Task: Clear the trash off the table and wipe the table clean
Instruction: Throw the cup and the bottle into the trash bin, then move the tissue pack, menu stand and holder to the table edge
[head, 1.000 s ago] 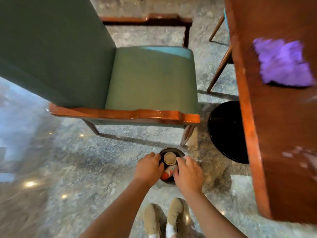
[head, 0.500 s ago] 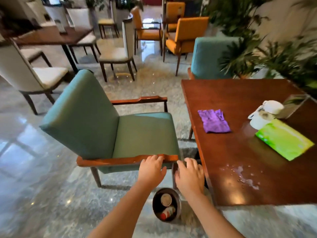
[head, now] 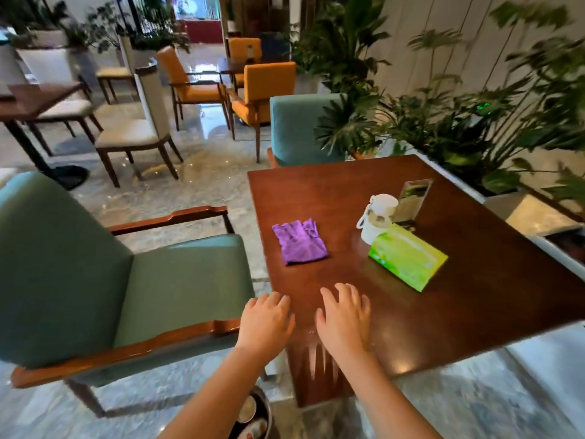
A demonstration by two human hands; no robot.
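A folded purple cloth (head: 299, 242) lies on the dark wooden table (head: 474, 286) near its left edge. My left hand (head: 266, 321) hovers at the table's near-left corner, fingers apart and empty. My right hand (head: 343, 315) is held over the tabletop beside it, also open and empty. Both hands are well short of the cloth. On the floor below my left forearm stands a small dark bin (head: 253, 413) holding a cup and a can, partly hidden by the arm. My right hand hides the table surface under it.
A green tissue pack (head: 408, 256), a white lidded cup (head: 378, 218) and a clear menu stand (head: 411, 199) sit on the table's middle. A teal armchair (head: 126, 289) stands close on the left, another (head: 297, 128) beyond the table. Planters line the right side.
My view has risen from the floor bin to the table. Both hands have left the bin's rim and moved up and right, over the table's near corner.
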